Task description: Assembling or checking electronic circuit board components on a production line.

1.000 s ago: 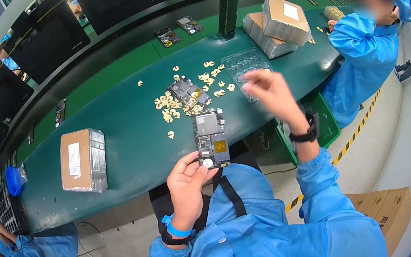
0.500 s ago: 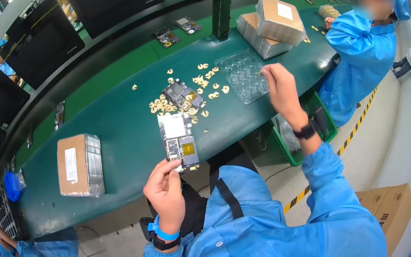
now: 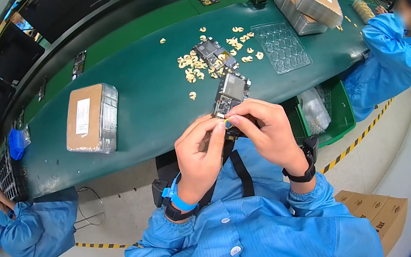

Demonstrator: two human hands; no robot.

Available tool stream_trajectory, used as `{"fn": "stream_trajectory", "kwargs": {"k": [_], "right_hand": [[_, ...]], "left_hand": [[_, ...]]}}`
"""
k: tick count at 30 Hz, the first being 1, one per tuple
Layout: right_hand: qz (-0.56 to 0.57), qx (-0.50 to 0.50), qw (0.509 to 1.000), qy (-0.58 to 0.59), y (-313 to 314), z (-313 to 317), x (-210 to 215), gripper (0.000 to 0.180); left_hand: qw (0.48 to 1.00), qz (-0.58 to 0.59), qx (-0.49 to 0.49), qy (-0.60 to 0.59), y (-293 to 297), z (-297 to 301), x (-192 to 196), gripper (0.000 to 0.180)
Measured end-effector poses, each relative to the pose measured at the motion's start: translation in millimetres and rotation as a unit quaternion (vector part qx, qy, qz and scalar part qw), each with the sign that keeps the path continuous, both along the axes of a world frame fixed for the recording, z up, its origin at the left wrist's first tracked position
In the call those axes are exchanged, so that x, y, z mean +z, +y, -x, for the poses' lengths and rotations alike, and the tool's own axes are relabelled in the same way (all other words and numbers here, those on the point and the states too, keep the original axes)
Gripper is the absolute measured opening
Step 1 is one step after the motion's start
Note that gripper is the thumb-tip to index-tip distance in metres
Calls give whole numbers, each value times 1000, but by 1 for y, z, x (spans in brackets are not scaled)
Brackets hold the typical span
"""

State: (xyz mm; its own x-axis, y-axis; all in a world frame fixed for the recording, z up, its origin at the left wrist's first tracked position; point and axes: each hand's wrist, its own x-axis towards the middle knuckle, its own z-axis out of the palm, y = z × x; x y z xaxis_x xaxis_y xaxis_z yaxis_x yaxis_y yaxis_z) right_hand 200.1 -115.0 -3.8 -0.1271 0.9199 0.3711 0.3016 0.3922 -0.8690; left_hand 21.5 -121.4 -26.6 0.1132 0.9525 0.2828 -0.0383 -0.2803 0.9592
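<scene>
Both of my hands meet in front of my chest over a dark circuit board (image 3: pixel 231 95). My left hand (image 3: pixel 199 151) grips its lower end. My right hand (image 3: pixel 264 129) pinches a small yellow part (image 3: pixel 226 122) against the board's lower edge, thumb and forefinger together. The board's upper half sticks out above my fingers, tilted toward the green work surface (image 3: pixel 152 99). Another circuit board (image 3: pixel 214 55) lies on the belt among several small cream-coloured parts (image 3: pixel 192 69).
A clear plastic tray (image 3: pixel 281 46) lies right of the loose parts. A wrapped brown box (image 3: pixel 91 118) sits on the left, two more boxes (image 3: pixel 309 3) at the far right. A green bin (image 3: pixel 329 109) hangs below the table edge. Co-workers in blue sit right (image 3: pixel 391 58) and lower left (image 3: pixel 33 231).
My right hand has come back from the clear tray to the board and now pinches a small yellow part at it. The board has moved toward the centre with my left hand.
</scene>
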Motion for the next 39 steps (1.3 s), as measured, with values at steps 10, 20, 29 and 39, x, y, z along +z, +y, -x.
{"fn": "stream_trajectory", "kwargs": {"k": [10,20,29,39], "right_hand": [[43,-10,998,36,-6,8,2,12],[-21,-33,999,-9,-12,-4,3,9],[-42,6,999,23,-10,10,-14,12],[-29,-12,999,43,-15,9,-14,12]], "left_hand": [[997,30,22,-72,-5,8,-6,13],[1000,1,18,10,-1,-2,-1,13],[999,24,31,14,-2,13,-9,12],[997,-4,65,35,-2,-5,-11,11]]}}
